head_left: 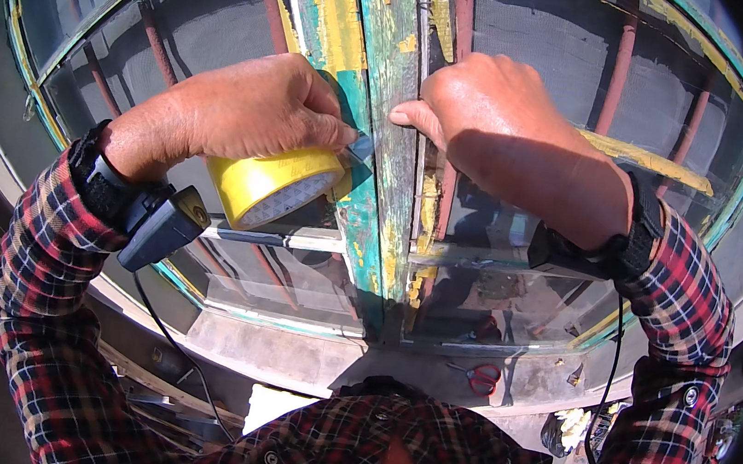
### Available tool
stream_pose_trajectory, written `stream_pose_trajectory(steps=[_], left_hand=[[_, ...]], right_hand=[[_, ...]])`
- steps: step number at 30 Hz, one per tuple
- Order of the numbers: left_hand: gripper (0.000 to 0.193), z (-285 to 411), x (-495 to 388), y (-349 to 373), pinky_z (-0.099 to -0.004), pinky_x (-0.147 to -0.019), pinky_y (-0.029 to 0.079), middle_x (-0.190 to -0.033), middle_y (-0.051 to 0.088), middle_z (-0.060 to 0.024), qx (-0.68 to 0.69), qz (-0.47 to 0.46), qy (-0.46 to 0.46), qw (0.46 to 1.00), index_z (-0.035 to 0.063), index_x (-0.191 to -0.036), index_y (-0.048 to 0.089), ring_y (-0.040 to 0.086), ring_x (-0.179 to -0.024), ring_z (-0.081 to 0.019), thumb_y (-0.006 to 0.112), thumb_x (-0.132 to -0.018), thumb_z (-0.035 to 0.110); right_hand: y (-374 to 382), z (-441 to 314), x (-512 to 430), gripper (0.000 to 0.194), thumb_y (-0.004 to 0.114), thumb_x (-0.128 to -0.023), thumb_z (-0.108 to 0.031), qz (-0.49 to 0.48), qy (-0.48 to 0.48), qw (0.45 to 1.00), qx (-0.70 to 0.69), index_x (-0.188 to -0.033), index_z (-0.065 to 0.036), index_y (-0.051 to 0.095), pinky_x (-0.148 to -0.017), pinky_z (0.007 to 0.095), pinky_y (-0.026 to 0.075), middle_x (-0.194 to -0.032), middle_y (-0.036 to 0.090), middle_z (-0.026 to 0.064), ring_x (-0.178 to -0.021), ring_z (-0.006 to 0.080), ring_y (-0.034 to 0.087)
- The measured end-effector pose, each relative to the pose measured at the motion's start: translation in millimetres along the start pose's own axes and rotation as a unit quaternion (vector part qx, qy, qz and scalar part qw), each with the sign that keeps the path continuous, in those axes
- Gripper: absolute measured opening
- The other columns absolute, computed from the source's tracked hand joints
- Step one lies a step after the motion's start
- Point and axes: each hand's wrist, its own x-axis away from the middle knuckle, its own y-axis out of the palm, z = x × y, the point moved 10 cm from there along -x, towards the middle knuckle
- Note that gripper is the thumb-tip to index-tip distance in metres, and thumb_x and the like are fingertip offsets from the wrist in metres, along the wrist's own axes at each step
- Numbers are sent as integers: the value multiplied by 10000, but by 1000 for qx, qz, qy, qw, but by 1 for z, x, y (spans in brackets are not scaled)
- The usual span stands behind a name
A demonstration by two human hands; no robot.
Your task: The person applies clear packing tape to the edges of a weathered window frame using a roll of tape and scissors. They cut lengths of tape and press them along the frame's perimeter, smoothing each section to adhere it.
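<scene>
My left hand [255, 106] holds a roll of yellow adhesive tape [273, 185], which hangs below the palm. Thumb and fingertips pinch at the teal-painted window frame [361, 231], beside a small dark, translucent piece whose nature I cannot tell. My right hand [497, 115] is at the weathered wooden centre post [390, 165], its thumb extended onto the wood and the other fingers curled out of sight; whether they hold anything is hidden. Yellow tape strips [336, 12], torn at the edges, cover part of the frame above. Another yellow strip [651, 162] lies across the right pane.
Red-handled scissors [483, 379] lie on the concrete sill [273, 349] below the window. Reddish bars [618, 67] and mesh stand behind the glass. A plastic bag with pale contents [566, 430] is at the lower right. Black cables run down from devices strapped to both wrists.
</scene>
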Motion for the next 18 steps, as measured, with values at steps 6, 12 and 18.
stream_pose_trajectory(steps=[6, 12, 18], left_hand=[[390, 3, -1, -9, -250, -615, 532, -897, 754, -94, -5, 11, 0, 1000, 37, -1113, 750, 678, -654, -155, 681, -938, 379], [395, 1, -3, -9, -256, -590, 547, -902, 755, -111, 5, -7, 8, 1000, 57, -1102, 758, 688, -647, -159, 676, -939, 407], [390, -1, -5, -12, -256, -586, 542, -891, 753, -110, 12, 13, 10, 1000, 41, -1092, 758, 684, -636, -158, 683, -941, 393]], right_hand=[[-12, 5, -4, 467, 621, -942, -443, 91, 4, 995, -51, -752, -22, 687, -608, 480, 507, -622, 619, 193, -653, 407, 645], [-7, -19, 15, 412, 677, -894, -452, 161, -91, 981, 62, -725, -79, 628, -470, 378, 461, -548, 580, 96, -508, 300, 618], [-3, -20, 23, 309, 713, -869, -333, 167, -90, 977, 94, -734, -69, 629, -466, 312, 464, -545, 578, 55, -510, 208, 631]])
